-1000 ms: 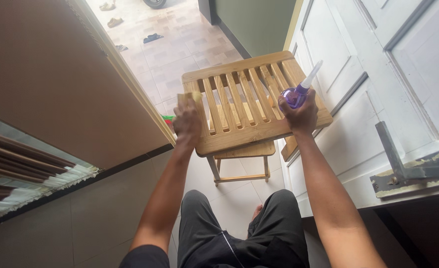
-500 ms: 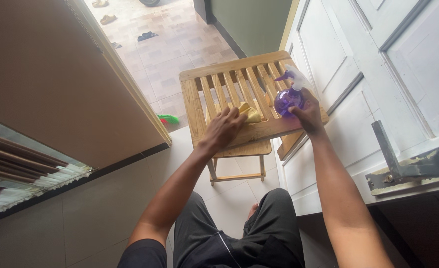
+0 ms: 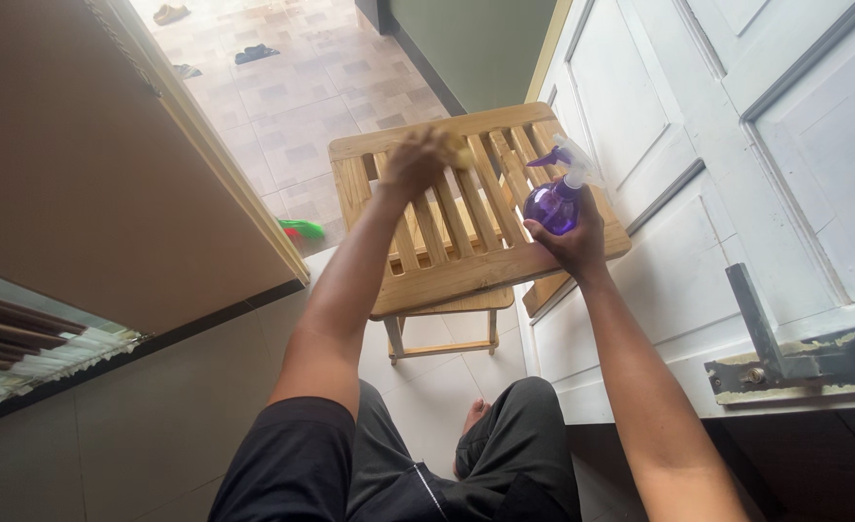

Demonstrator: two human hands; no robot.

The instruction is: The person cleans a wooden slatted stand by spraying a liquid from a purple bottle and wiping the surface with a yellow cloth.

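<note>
1. Since half a second ago the left hand (image 3: 416, 162) has slid from the near edge of the slatted top up to its far end, taking the yellow cloth (image 3: 458, 153) with it; the right hand (image 3: 571, 235) has stayed at the right side with the bottle.
2. The white panelled door (image 3: 737, 145) fills the right of the view, and a brown wall panel (image 3: 70, 164) fills the left.
3. Between them stands the wooden slatted table (image 3: 447, 275), its top tilted toward the person, with the legs and lower rungs showing beneath over the pale floor tiles (image 3: 302, 106).
4. The person's dark trousers (image 3: 505, 454) and a bare foot sit below the table.
5. The left hand, blurred, presses flat on the far slats, its fingers closed over the cloth, of which only a yellow corner shows.
6. The right hand wraps around the round belly of the purple spray bottle (image 3: 551, 205), which stands upright on the right slats, with its white trigger head pointing left.
7. A small green object (image 3: 300, 228) lies on the floor by the door frame.
</note>
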